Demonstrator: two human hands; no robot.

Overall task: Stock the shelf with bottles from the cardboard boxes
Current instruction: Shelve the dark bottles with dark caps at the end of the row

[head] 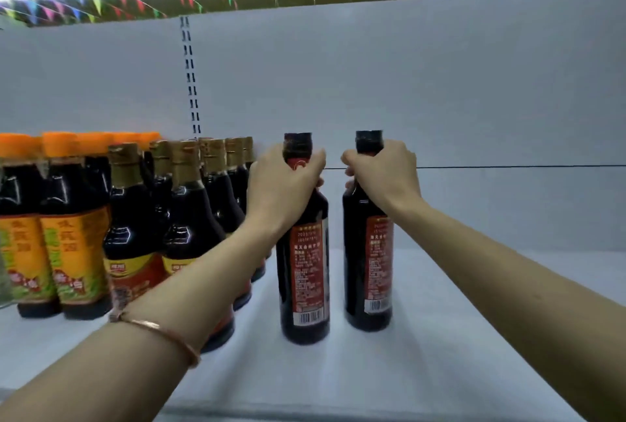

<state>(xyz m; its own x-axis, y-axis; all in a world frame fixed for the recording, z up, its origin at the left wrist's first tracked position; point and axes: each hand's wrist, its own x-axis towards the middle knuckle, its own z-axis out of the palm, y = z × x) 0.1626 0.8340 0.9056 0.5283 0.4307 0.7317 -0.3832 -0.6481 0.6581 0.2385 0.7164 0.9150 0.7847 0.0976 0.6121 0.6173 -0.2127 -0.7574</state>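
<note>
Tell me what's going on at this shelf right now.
A person is stocking a white shelf. Each hand grips a dark bottle by the neck: the left hand on the left bottle, the right hand on the right bottle. Both bottles are upright, beside the gold-capped bottles and orange-capped bottles.

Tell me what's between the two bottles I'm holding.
Nothing. In the head view, only bare white shelf shows between the left bottle and the right bottle; they stand apart, not touching.
</note>
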